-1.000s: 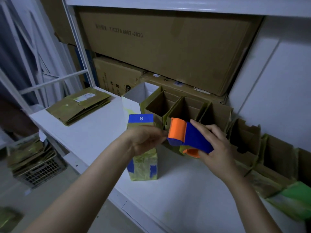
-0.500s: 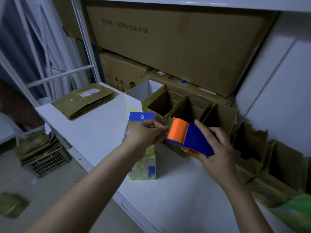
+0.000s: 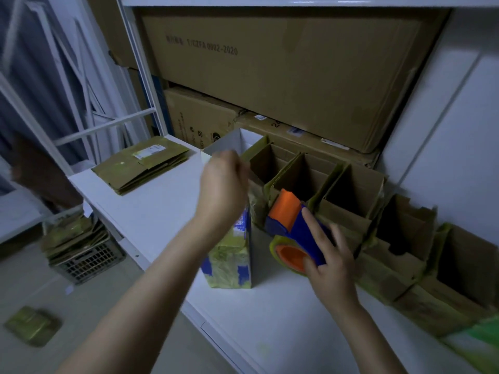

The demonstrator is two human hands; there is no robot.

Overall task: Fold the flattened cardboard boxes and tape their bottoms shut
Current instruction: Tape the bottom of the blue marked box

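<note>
tabletop (image 3: 283, 319): white; the work sits on it towards the front.
right hand (image 3: 332, 265): wraps the tape dispenser (image 3: 291, 225), fingers laid across its blue body, thumb down by the orange hub. The tool is low, just right of the box; whether it touches the tabletop cannot be told.
printed box (image 3: 229, 260): green and blue, standing upright on the tabletop between the two hands, just in front of the back row. Its upper end is hidden behind the left wrist.
left hand (image 3: 224, 184): raised above the box's far top edge, fingers curled and blurred. Whether it pinches a tape end or nothing at all cannot be told.
step in hand: by my reading, taping the upturned end of this box.
doing it well: steady the box with the left hand so it cannot tip. Press the flaps flush, start the tape on one side wall, draw it straight along the seam and down the opposite wall. Keep the strip taut so it does not wrinkle, then rub it flat.
folded boxes (image 3: 351, 190): a row with open mouths upward, running right along the back.
flattened boxes (image 3: 140, 166): a stack at the far left of the tabletop, well apart from the work.
cartons (image 3: 270, 76): large, brown, stacked behind the row.
</note>
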